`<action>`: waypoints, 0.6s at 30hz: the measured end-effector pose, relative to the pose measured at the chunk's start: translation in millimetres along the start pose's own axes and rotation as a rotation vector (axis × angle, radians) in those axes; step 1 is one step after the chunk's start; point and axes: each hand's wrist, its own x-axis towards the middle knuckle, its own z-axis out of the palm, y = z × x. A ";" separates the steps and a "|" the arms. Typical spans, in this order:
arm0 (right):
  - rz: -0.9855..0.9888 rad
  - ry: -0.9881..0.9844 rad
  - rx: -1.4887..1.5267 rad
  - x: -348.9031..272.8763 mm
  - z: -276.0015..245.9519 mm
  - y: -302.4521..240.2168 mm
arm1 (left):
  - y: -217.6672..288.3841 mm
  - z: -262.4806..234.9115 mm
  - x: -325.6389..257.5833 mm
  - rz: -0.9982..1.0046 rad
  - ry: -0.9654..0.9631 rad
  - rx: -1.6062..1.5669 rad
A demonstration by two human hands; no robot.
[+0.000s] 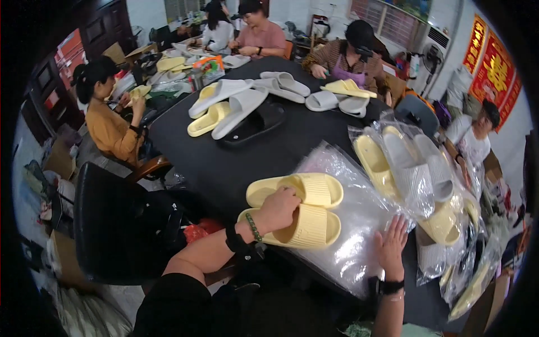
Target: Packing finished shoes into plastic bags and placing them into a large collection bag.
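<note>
Head view: just below the centre of the frame, the left hand grips a pair of pale yellow ribbed foam slide sandals, fingers curled over the near edge where the two sandals lie side by side. The pair rests partly on a crinkled clear plastic bag spread flat on the large black round table. To the lower right, the right hand lies open, palm down, fingers spread, pressing on that bag and gripping nothing. Both wrists wear dark bands, and the left also wears a green bead bracelet.

At the right of the frame, a heap of bagged yellow and grey sandals runs along the table edge. In the upper centre lie loose grey and yellow sandals beside a black tray. A person in a mustard-yellow top sits at the upper left, and other people sit around the far side of the table. A black chair back stands at the lower left.
</note>
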 end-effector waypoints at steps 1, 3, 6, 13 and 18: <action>-0.049 0.022 0.007 -6.3 -7.6 -7.5 | 4.6 -4.2 -3.5 -0.026 -0.010 0.000; -0.168 0.077 0.056 -23.2 -24.5 -24.2 | 3.6 -4.0 -5.8 -0.054 -0.009 0.006; -0.148 -0.055 0.164 -48.8 -29.1 -43.4 | 0.9 -0.6 -6.0 -0.055 -0.010 0.008; -0.156 -0.065 0.086 -66.7 4.5 -51.1 | -2.7 2.6 -3.2 0.006 0.029 -0.007; -0.155 -0.045 0.083 -66.9 9.7 -47.8 | -6.7 0.6 0.5 0.046 0.018 -0.004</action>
